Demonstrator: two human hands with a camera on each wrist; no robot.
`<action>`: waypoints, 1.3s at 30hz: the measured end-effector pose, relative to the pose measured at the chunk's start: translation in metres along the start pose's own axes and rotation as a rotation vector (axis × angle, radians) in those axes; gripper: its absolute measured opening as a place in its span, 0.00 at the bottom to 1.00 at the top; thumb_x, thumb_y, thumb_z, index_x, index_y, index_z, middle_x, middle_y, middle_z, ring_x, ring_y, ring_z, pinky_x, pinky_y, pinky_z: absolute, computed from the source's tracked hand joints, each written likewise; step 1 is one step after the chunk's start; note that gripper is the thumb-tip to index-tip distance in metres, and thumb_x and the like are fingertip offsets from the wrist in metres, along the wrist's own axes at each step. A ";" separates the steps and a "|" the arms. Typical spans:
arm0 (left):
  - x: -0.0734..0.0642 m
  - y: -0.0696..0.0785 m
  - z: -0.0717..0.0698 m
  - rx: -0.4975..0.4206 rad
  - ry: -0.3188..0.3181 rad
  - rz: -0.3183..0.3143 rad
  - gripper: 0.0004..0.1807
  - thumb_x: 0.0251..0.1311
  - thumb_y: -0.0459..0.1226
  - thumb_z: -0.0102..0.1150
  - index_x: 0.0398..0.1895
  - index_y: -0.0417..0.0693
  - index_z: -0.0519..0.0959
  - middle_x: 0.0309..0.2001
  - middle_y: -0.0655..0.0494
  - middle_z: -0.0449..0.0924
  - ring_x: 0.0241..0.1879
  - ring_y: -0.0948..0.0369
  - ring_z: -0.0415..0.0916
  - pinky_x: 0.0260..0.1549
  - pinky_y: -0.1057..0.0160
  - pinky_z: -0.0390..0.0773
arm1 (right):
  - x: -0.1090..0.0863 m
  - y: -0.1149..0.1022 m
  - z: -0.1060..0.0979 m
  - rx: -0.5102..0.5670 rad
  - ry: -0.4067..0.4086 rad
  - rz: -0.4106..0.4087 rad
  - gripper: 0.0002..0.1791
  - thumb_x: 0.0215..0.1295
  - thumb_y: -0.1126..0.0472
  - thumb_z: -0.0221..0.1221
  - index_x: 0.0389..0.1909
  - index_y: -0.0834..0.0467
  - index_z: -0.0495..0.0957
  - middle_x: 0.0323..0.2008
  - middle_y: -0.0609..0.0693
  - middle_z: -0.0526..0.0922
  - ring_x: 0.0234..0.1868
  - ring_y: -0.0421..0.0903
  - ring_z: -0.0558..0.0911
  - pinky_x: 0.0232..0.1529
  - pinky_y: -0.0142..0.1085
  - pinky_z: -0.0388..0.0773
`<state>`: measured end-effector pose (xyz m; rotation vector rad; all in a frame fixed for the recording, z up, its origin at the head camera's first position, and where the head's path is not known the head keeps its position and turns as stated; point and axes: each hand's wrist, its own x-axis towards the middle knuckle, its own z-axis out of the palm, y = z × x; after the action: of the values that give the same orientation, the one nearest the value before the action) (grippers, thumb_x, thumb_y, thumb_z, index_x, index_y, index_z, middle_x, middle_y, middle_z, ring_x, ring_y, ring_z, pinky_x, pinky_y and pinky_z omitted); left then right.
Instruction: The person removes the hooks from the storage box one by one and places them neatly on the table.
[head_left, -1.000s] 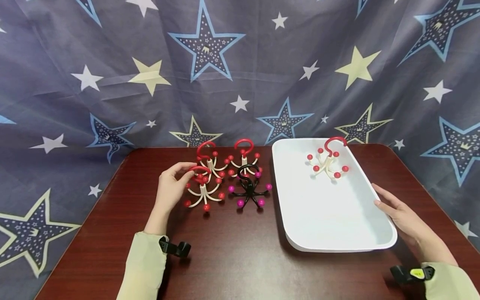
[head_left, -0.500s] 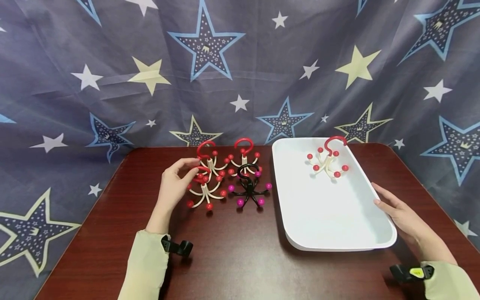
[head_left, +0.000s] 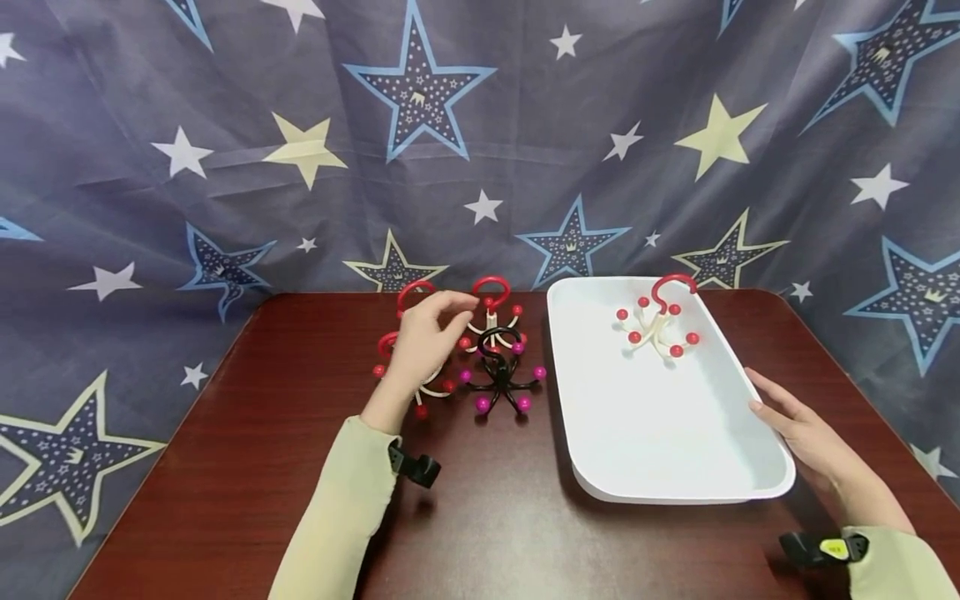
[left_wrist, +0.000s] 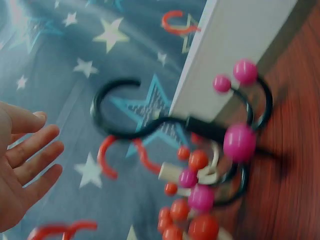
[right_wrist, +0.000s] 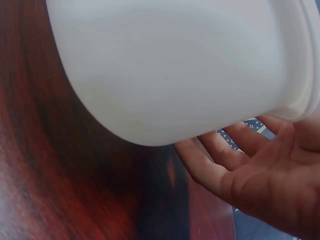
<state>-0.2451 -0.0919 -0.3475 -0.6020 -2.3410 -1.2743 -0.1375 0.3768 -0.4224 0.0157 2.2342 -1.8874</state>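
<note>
My left hand [head_left: 422, 340] hovers over a cluster of claw-shaped hook hangers, with loosely bent fingers and nothing held. Its fingertips are near the red hook of the back-right cream hanger [head_left: 491, 321]. Partly covered by this hand are the front-left cream hanger [head_left: 387, 343] and the back-left one [head_left: 414, 287]. A black hanger with magenta balls [head_left: 501, 379] stands in front of the back-right one. My right hand [head_left: 806, 437] touches the right side of a white tray [head_left: 622, 479], its fingers against the outer wall in the right wrist view.
Another cream hanger with red balls [head_left: 657, 329] stands inside the tray, toward its back. The tray and hangers are on a dark wooden table [head_left: 225, 467]. A star-patterned curtain [head_left: 480, 150] hangs behind the table's far edge.
My left hand has let go of the front-left hanger's red hook and moved right toward the back-right hanger. The front-left hanger shifted slightly right. My right hand and the tray stay put.
</note>
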 end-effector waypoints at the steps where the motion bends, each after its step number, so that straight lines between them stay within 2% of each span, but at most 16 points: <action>1: 0.002 0.003 0.005 -0.003 -0.012 -0.006 0.10 0.56 0.34 0.57 0.41 0.48 0.80 0.38 0.56 0.83 0.38 0.64 0.78 0.36 0.58 0.75 | 0.000 0.000 0.000 -0.004 0.002 0.002 0.35 0.68 0.59 0.47 0.71 0.48 0.41 0.43 0.22 0.70 0.39 0.30 0.78 0.35 0.31 0.78; 7: 0.013 0.027 0.036 -0.051 -0.051 -0.028 0.11 0.57 0.33 0.56 0.43 0.48 0.79 0.36 0.56 0.83 0.36 0.65 0.79 0.36 0.65 0.77 | 0.000 0.000 0.001 -0.021 0.014 0.024 0.35 0.68 0.57 0.47 0.71 0.46 0.42 0.42 0.22 0.70 0.39 0.30 0.78 0.36 0.32 0.78; 13: 0.025 0.046 0.066 -0.060 -0.126 -0.011 0.12 0.58 0.36 0.55 0.46 0.49 0.79 0.37 0.57 0.83 0.37 0.65 0.80 0.39 0.70 0.76 | -0.005 0.003 -0.002 0.078 0.007 0.012 0.32 0.69 0.60 0.46 0.70 0.43 0.46 0.42 0.27 0.76 0.38 0.34 0.80 0.34 0.34 0.79; 16: 0.028 0.051 0.079 -0.038 -0.160 -0.010 0.12 0.59 0.37 0.55 0.46 0.50 0.79 0.37 0.58 0.83 0.36 0.65 0.79 0.38 0.71 0.75 | -0.006 0.004 -0.001 0.105 -0.003 0.019 0.32 0.69 0.59 0.46 0.70 0.41 0.47 0.42 0.28 0.77 0.39 0.35 0.80 0.35 0.34 0.79; 19: 0.031 0.056 0.093 0.033 -0.189 -0.009 0.12 0.58 0.38 0.55 0.45 0.52 0.79 0.36 0.60 0.83 0.35 0.66 0.79 0.35 0.71 0.74 | -0.005 0.005 -0.001 0.113 -0.005 0.005 0.31 0.69 0.59 0.46 0.70 0.41 0.49 0.42 0.29 0.78 0.39 0.35 0.80 0.35 0.34 0.79; 21: 0.033 0.059 0.102 0.050 -0.229 -0.015 0.12 0.58 0.39 0.55 0.45 0.53 0.79 0.36 0.60 0.83 0.35 0.66 0.78 0.33 0.72 0.73 | -0.005 0.005 -0.002 0.124 -0.006 -0.007 0.31 0.69 0.60 0.46 0.70 0.41 0.49 0.43 0.29 0.77 0.39 0.34 0.80 0.35 0.34 0.79; 23: 0.036 0.062 0.110 0.033 -0.274 -0.033 0.12 0.58 0.39 0.55 0.45 0.52 0.79 0.36 0.60 0.83 0.35 0.67 0.78 0.31 0.73 0.72 | -0.005 0.005 -0.003 0.128 -0.005 -0.010 0.31 0.69 0.60 0.46 0.70 0.41 0.49 0.42 0.28 0.77 0.39 0.34 0.80 0.34 0.34 0.79; 26: 0.041 0.065 0.120 -0.043 -0.317 -0.069 0.12 0.58 0.38 0.56 0.45 0.50 0.80 0.37 0.57 0.83 0.34 0.66 0.79 0.31 0.74 0.73 | -0.005 0.006 -0.001 0.136 -0.004 0.001 0.31 0.69 0.60 0.46 0.70 0.40 0.49 0.42 0.29 0.77 0.39 0.34 0.80 0.35 0.34 0.79; 31: 0.050 0.063 0.135 -0.100 -0.329 -0.082 0.12 0.57 0.37 0.56 0.44 0.47 0.80 0.38 0.55 0.83 0.34 0.65 0.79 0.32 0.76 0.72 | -0.004 0.006 0.000 0.184 -0.025 -0.038 0.29 0.69 0.62 0.44 0.69 0.40 0.52 0.43 0.31 0.78 0.40 0.35 0.80 0.35 0.34 0.79; 39: 0.062 0.056 0.157 -0.085 -0.312 -0.121 0.13 0.57 0.37 0.56 0.46 0.47 0.79 0.38 0.55 0.83 0.35 0.64 0.79 0.31 0.77 0.72 | -0.004 0.006 0.002 0.222 -0.030 -0.056 0.28 0.70 0.62 0.44 0.67 0.39 0.56 0.44 0.32 0.79 0.40 0.35 0.80 0.35 0.34 0.79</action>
<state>-0.2877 0.0808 -0.3546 -0.7438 -2.6199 -1.4280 -0.1321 0.3768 -0.4280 -0.0400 2.0155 -2.1406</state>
